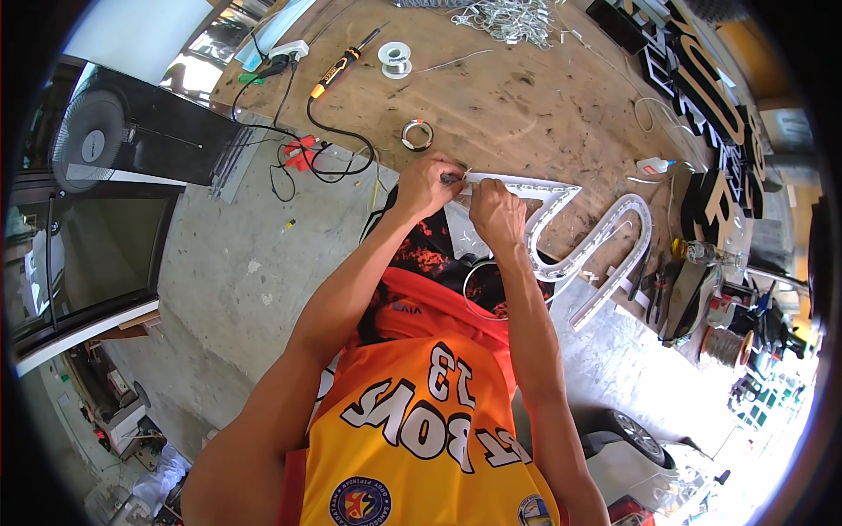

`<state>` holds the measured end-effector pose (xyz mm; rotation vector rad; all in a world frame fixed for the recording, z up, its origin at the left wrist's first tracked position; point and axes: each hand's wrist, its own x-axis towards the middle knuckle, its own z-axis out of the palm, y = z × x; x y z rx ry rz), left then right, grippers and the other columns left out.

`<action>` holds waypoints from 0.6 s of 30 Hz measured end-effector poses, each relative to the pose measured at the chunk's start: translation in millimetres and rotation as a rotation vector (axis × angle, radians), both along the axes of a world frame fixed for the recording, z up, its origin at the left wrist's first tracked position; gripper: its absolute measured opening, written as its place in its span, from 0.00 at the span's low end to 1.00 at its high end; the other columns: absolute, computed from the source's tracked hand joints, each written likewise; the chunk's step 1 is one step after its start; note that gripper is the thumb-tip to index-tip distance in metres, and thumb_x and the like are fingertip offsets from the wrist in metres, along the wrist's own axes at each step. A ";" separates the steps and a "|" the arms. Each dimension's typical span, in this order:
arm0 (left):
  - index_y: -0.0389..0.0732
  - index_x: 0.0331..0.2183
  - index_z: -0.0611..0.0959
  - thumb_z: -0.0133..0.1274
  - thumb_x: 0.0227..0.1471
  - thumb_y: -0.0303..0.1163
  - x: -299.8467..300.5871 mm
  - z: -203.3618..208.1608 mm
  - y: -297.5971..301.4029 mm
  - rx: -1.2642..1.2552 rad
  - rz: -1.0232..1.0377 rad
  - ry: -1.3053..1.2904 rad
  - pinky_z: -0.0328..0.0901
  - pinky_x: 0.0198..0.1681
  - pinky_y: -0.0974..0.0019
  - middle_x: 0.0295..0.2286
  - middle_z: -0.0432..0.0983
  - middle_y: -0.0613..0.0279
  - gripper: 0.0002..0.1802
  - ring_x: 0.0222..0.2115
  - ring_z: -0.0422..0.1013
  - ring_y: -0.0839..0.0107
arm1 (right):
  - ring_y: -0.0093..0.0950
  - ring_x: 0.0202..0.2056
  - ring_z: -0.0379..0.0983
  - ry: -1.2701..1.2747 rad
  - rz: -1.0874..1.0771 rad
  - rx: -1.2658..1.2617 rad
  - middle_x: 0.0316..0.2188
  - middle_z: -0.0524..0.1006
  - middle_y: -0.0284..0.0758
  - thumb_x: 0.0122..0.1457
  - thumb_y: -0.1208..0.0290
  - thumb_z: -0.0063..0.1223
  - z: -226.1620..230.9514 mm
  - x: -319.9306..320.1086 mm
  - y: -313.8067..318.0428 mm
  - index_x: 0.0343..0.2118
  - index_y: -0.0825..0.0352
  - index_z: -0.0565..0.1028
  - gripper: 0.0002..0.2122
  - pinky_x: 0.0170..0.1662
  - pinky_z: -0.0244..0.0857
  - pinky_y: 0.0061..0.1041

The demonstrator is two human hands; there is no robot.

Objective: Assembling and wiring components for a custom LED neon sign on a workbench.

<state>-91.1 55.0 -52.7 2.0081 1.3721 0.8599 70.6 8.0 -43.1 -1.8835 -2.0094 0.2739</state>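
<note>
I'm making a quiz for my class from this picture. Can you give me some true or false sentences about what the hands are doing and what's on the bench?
1. Both hands are at the white channel letter. True: the left hand and right hand meet at its upper left edge.
2. The left hand grips a small dark tool. True, though what kind of tool is too small to tell.
3. The soldering iron is in the right hand. False: it lies on the wooden workbench, far from both hands.
4. The spool of solder wire lies beside the soldering iron. True.
5. The fan stands on the workbench. False: it stands off to the left, away from the bench.
</note>
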 end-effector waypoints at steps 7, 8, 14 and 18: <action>0.42 0.27 0.88 0.69 0.38 0.35 2.8 3.9 -1.7 0.006 0.024 -0.027 0.70 0.34 0.61 0.30 0.81 0.62 0.11 0.31 0.77 0.60 | 0.51 0.26 0.76 0.062 -0.046 0.021 0.27 0.79 0.48 0.61 0.65 0.50 3.1 -2.9 0.5 0.26 0.70 0.75 0.12 0.30 0.70 0.48; 0.42 0.27 0.88 0.69 0.38 0.35 3.4 4.4 -2.6 0.004 0.022 -0.027 0.70 0.34 0.61 0.30 0.81 0.62 0.11 0.31 0.77 0.60 | 0.50 0.25 0.77 0.052 -0.029 0.038 0.26 0.78 0.48 0.60 0.66 0.51 2.6 -2.5 1.7 0.26 0.70 0.75 0.12 0.29 0.70 0.47; 0.41 0.27 0.87 0.69 0.38 0.35 6.9 7.5 -4.3 -0.053 0.077 0.015 0.70 0.35 0.60 0.30 0.81 0.60 0.12 0.31 0.77 0.58 | 0.49 0.24 0.77 0.043 -0.005 0.035 0.26 0.78 0.48 0.60 0.67 0.53 4.9 -2.4 3.4 0.25 0.70 0.74 0.12 0.27 0.71 0.45; 0.41 0.27 0.87 0.68 0.38 0.34 6.0 8.9 -3.0 -0.078 0.064 0.026 0.70 0.35 0.59 0.31 0.81 0.60 0.11 0.32 0.77 0.57 | 0.51 0.28 0.77 0.161 -0.023 0.030 0.28 0.79 0.49 0.61 0.66 0.52 5.1 3.7 1.2 0.27 0.71 0.75 0.12 0.30 0.70 0.45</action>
